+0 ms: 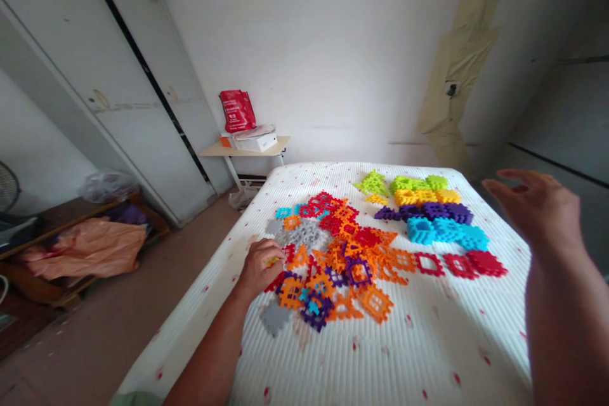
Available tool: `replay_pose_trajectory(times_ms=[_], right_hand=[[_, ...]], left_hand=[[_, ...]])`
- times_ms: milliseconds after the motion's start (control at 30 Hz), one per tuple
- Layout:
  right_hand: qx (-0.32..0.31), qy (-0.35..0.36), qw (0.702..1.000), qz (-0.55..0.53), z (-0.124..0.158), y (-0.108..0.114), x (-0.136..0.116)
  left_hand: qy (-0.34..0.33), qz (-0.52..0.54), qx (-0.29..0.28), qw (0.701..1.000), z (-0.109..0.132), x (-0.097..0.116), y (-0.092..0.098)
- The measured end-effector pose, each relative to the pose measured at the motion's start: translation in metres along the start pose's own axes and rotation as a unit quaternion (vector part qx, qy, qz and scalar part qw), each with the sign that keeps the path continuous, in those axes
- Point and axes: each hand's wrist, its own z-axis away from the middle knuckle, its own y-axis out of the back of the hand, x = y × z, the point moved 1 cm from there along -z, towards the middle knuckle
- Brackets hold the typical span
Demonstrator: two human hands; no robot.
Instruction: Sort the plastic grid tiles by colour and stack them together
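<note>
Below the white wall (323, 70): mattress (404, 355), ribbed white with red flecks.
Mid-mattress: loose pile of plastic interlocking tiles (337, 255), mostly orange, red, grey and purple.
Right of pile: sorted rows of tiles (435, 210), lime, yellow, purple, blue and red.
Right hand (542, 206): raised beside rows, thumb and fingers well parted, empty.
Left hand (258, 266): at pile's left edge, fingers curled on a mostly hidden yellow piece (271, 261).

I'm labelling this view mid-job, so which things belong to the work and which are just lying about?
In the work:
yellow plastic piece in the left hand
heap of mixed-colour toothed plastic pieces
rows of single-colour toothed plastic pieces

Lying about:
red printed bag
white rectangular box
crumpled peach-coloured sheet
</note>
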Motion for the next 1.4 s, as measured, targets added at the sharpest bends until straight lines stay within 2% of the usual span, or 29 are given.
replay_pose_trajectory(times_ms=[133,300,500,800,1000,1300,1400], right_hand=[[-0.012,-0.008,0.999,-0.041,0.003,0.007,-0.005],[-0.011,0.019,0.998,-0.060,0.005,0.006,-0.008],[0.002,0.063,0.996,-0.067,0.008,0.007,-0.012],[-0.012,0.077,0.994,-0.079,0.018,0.013,-0.028],[-0.013,0.094,0.993,-0.077,0.019,0.011,-0.028],[-0.029,0.157,0.984,-0.083,0.027,0.004,-0.038],[-0.044,0.175,0.979,-0.093,0.033,0.000,-0.047]], left_hand=[[-0.030,-0.038,-0.088,0.995,0.002,0.002,0.002],[-0.011,-0.096,-0.135,0.986,0.004,0.006,-0.003],[-0.004,-0.080,-0.165,0.983,0.003,0.012,-0.009],[-0.012,-0.120,-0.163,0.979,0.000,0.018,-0.012],[-0.022,-0.132,-0.125,0.983,0.000,0.017,-0.007],[-0.016,-0.090,0.040,0.995,-0.005,0.025,-0.004],[0.041,-0.007,0.091,0.995,-0.006,0.025,-0.004]])
